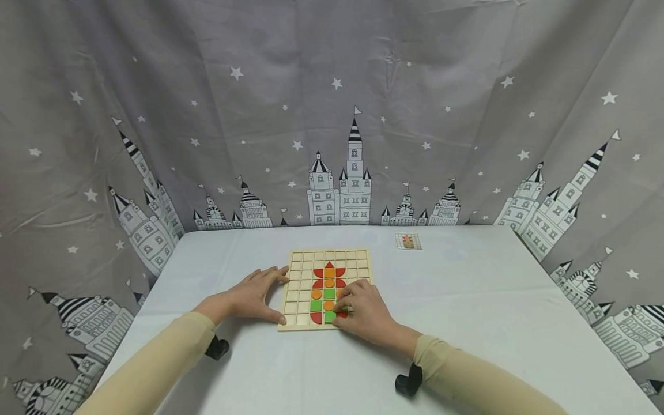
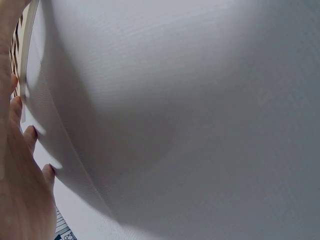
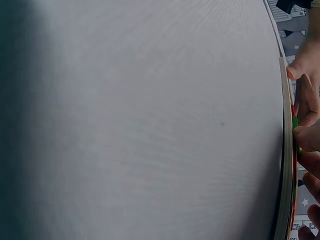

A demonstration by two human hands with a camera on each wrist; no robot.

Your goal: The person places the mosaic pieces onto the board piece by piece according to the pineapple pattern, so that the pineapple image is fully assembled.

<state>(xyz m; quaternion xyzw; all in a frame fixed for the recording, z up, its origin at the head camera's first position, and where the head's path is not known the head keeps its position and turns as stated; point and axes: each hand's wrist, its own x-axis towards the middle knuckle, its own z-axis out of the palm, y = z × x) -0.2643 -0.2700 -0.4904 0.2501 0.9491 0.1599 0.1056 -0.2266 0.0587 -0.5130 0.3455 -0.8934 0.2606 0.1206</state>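
A pale wooden grid board (image 1: 293, 293) lies on the white table, with red, orange and green flat tiles set in a column of shapes. My left hand (image 1: 254, 294) rests at the board's left side, thumb on the lower left corner and fingers spread along the edge. Over the lower right part of the board, my right hand (image 1: 365, 311) pinches a green square tile (image 1: 329, 317) in the bottom row between thumb and curled fingers. Red quarter-round tiles (image 1: 316, 317) flank that green one. The right fingers hide part of the right-hand tiles.
A small card (image 1: 408, 241) printed with a similar coloured pattern on a grid lies on the table (image 1: 482, 300), behind and to the right of the board. A grey curtain (image 1: 415, 86) with castles and stars hangs behind the table's far edge.
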